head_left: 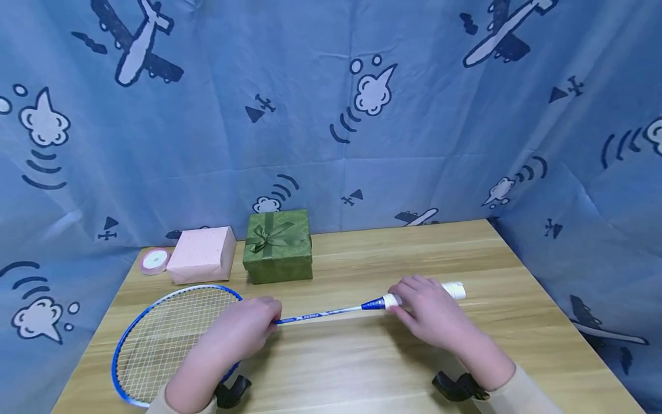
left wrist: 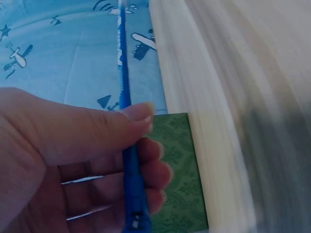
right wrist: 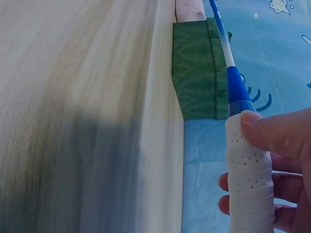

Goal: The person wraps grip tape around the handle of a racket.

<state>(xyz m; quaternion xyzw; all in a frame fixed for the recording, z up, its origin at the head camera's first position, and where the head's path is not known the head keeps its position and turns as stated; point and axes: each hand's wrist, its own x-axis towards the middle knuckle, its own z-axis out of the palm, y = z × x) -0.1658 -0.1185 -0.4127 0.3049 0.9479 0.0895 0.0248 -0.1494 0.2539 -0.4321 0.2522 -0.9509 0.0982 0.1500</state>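
A blue badminton racket [head_left: 320, 314] lies across the wooden table [head_left: 362, 368], its strung head [head_left: 170, 339] at the left and its white handle [head_left: 452, 290] at the right. My left hand [head_left: 243, 330] grips the thin blue shaft [left wrist: 127, 160] near the racket's throat, thumb over it. My right hand [head_left: 431, 310] holds the white perforated grip [right wrist: 248, 179], thumb [right wrist: 277, 133] pressed near its top end. The wrist views are blurred over the table.
A green gift box [head_left: 279, 246] with a bow stands at the back of the table. A pink wrapped box [head_left: 201, 254] and a roll of pink ribbon [head_left: 154, 260] sit left of it. A blue airplane-print cloth [head_left: 331, 115] hangs behind and around the table.
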